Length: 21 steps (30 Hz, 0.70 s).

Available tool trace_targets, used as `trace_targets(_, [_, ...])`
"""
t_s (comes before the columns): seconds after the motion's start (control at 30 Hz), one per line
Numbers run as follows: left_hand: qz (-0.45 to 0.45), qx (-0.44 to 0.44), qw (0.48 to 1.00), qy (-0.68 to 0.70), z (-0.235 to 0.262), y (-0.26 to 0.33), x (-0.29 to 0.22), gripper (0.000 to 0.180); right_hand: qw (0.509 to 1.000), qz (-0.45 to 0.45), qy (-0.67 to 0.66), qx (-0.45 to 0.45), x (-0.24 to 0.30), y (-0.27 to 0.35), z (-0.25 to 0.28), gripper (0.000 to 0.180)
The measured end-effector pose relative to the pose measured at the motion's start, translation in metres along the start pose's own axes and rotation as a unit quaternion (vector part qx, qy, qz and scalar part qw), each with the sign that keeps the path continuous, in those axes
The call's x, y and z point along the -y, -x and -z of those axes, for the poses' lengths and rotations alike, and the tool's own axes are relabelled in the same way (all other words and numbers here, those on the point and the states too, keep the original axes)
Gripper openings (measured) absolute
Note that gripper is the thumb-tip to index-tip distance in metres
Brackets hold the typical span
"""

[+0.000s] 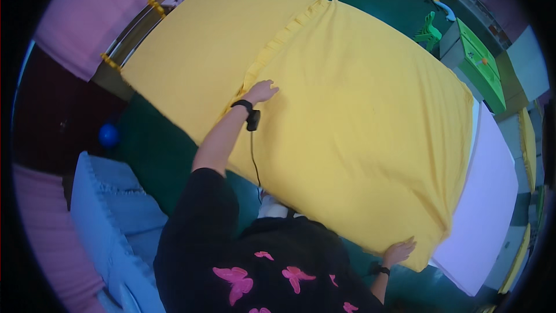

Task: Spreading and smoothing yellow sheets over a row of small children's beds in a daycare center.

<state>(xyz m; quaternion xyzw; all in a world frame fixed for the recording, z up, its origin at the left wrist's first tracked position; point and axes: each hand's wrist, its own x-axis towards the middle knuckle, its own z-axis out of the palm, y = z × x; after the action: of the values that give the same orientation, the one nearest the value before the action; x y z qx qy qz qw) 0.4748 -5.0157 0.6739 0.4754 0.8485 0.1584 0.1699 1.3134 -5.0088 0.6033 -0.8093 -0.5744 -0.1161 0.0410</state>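
A yellow fitted sheet (370,116) covers a wide, flat pad in front of me, with creases gathering toward its near right corner. My left hand (263,91) rests on the sheet beside a ruffled seam, its fingers extended and nothing visibly held. At the near right corner, my right hand (400,250) lies on the sheet with fingers stretched out. Beyond the seam on the left is another yellow-covered pad (202,35). A lilac pad (480,191) shows past the sheet's right edge. My left wrist carries a black strap with a small device (253,119) and a cable.
Blue padded steps (116,197) stand at my left, near a blue ball (108,135). A green-topped play unit (478,61) and a green chair (429,32) are at the far right. Pink curtains (98,17) hang on the left, above a rail with yellow fittings.
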Motion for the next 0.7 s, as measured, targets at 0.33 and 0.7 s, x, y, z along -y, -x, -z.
trace_targets(0.33, [0.182, -0.062, 0.977, 0.097, -0.012, -0.076, 0.036, 0.066, 0.998, 0.05, -0.028, 0.027, 0.225, 0.153, 0.066, 0.05])
trace_targets(0.7, [-0.016, -0.147, 0.981, 0.129, 0.058, -0.051, -0.006, 0.052, 0.998, 0.051, -0.009, 0.039, 0.253, 0.16, 0.077, 0.052])
